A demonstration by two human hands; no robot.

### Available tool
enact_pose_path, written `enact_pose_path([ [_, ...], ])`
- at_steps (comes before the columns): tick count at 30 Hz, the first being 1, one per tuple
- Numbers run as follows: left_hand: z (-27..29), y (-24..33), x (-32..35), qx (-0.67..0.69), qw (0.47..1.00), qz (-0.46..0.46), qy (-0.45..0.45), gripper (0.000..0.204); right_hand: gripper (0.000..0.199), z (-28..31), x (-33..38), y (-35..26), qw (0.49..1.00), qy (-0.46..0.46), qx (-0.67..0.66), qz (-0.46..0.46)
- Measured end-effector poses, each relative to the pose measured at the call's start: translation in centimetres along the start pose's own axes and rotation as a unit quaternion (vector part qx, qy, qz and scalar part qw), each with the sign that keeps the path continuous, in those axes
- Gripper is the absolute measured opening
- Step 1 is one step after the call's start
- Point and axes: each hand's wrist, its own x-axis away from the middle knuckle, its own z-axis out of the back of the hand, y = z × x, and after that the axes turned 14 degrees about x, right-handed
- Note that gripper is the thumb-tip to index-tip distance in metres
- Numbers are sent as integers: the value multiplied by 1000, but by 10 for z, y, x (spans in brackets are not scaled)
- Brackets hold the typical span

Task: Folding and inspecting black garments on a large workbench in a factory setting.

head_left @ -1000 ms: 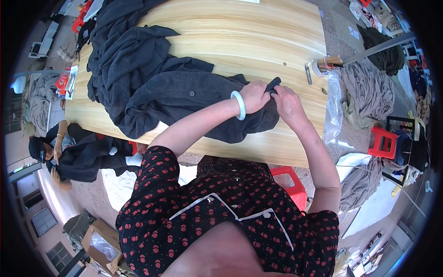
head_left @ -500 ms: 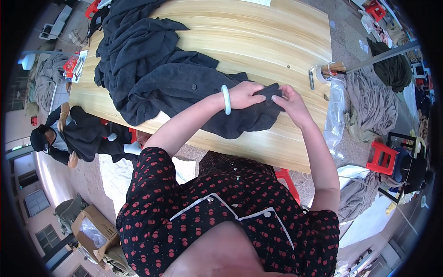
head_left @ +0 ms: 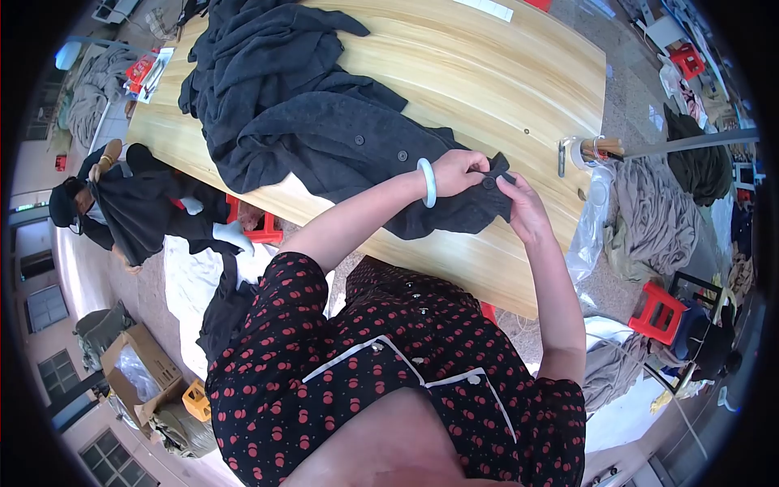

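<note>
A dark grey buttoned garment (head_left: 341,142) lies spread across a long wooden table (head_left: 487,73). Its near corner is pinched between both hands. My left hand (head_left: 458,172), with a pale green bangle on its wrist, grips the cloth beside a dark button (head_left: 488,183). My right hand (head_left: 523,207) holds the same corner from the right, fingers touching the button. More dark garments (head_left: 251,49) are heaped at the table's far left end.
Tape rolls (head_left: 591,150) stand near the table's right edge beside a clear plastic bag (head_left: 588,231). Grey cloth (head_left: 661,215) and red stools (head_left: 659,312) lie on the floor at right. A seated person in dark clothes (head_left: 122,207) is at left, cardboard box (head_left: 138,365) below.
Both hands have stayed on the garment's corner and now work closer together at the button. The view has shifted slightly, so the table sits higher and further right.
</note>
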Motion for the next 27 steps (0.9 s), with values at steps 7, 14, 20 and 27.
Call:
enact_pose_path([
  [7, -14, 2, 13, -93, 987, -110, 75, 9, 36, 5, -6, 10, 999, -5, -31, -16],
  [14, -19, 12, 27, -81, 983, -125, 105, 15, 30, 8, 8, -4, 997, -36, 63, 26],
  [20, 42, -9, 67, -8, 999, 11, 48, 26, 25, 17, 28, -39, 988, 1, 38, 148],
  [27, 142, -81, 146, -103, 967, 223, 61, 21, 24, 31, 24, -52, 985, 32, 2, 170],
])
